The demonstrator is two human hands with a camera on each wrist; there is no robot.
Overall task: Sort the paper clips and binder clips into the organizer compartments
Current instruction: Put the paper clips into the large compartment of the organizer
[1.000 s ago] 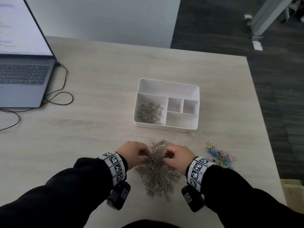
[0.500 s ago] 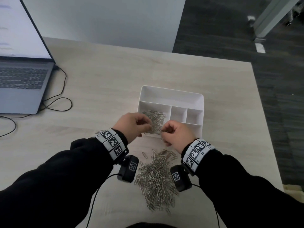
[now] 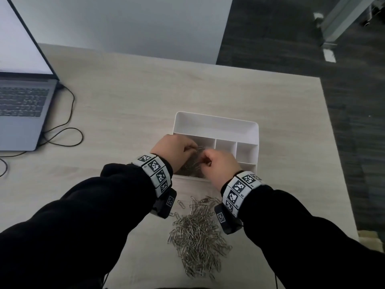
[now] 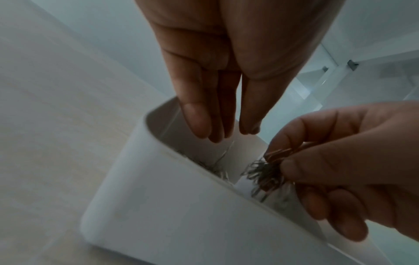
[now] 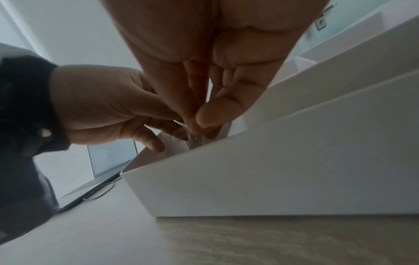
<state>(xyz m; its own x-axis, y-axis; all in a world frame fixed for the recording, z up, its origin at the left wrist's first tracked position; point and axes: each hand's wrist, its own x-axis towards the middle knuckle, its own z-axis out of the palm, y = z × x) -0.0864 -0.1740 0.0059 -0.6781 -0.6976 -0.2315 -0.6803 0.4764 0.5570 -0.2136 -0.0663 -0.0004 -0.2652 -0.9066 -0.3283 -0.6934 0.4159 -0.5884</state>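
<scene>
1. We see both hands held over the near-left compartment of the white organizer, which stands on the pale wooden surface.
2. The left hand has its fingers extended, straight and close together, pointing down into that compartment; the left-wrist view shows nothing between them.
3. The right hand has its fingers curled, pinching a small bunch of silver paper clips against the thumb. The bunch hangs just above the compartment's rim, partly inside it.
4. More silver clips already lie in the bottom of the same compartment; in the head view the hands cover most of them.
5. The two small middle compartments and the long rear compartment appear bare in the head view; the near-right one is largely hidden by the right hand.
6. A loose pile of paper clips remains on the surface just in front of the organizer, between the two forearms, with a few single clips scattered at its far-left edge.
7. Both wrists carry bands printed with black-and-white marker squares, over dark sleeves.
8. An open laptop sits at the far left of the surface, well apart from the organizer, with a black cable looping beside it.
</scene>
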